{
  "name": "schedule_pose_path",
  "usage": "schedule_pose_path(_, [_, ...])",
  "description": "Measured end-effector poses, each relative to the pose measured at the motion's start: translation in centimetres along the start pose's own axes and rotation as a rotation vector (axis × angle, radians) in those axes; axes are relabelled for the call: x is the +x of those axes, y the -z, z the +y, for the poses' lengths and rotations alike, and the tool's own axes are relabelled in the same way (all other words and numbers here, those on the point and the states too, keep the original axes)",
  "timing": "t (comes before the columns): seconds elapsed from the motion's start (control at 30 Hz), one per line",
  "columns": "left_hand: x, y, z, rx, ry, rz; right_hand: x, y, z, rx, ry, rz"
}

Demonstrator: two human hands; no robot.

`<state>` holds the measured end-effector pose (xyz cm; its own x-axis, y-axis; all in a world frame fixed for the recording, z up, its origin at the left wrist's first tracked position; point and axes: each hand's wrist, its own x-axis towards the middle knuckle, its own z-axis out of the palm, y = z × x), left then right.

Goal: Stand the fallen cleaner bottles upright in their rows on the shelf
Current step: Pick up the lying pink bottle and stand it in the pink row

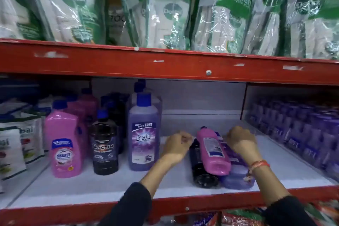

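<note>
Standing at left are upright pink, black and purple bottles; left hand curls beside fallen black bottle, pink fallen bottle atop, right hand on fallen purple bottle; grips unclear.

Three bottles lie fallen on the white shelf, bases forward: a black bottle, a pink bottle resting across it, and a purple bottle touching alongside. Pink, black and purple rows stand upright at left.
</note>
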<state>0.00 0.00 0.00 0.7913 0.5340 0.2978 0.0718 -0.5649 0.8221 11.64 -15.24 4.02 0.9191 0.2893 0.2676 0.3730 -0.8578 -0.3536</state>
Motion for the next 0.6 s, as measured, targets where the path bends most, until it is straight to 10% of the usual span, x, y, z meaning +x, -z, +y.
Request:
schedule_pose_path(0.17, [1.7, -2.5, 0.5, -0.290, 0.273, -0.313, 1.2, -1.4, 1.0, 0.259, -0.017, -0.324])
schedule_pose_path(0.4, [1.7, -2.4, 0.9, -0.478, 0.312, -0.325, -0.3, -1.5, 1.1, 0.791, -0.077, -0.491])
schedule_pose_path(0.6, [-0.1, -0.6, 1.1, -0.547, 0.169, -0.151, -3.1, -0.8, -1.0, 1.111, -0.060, -0.236])
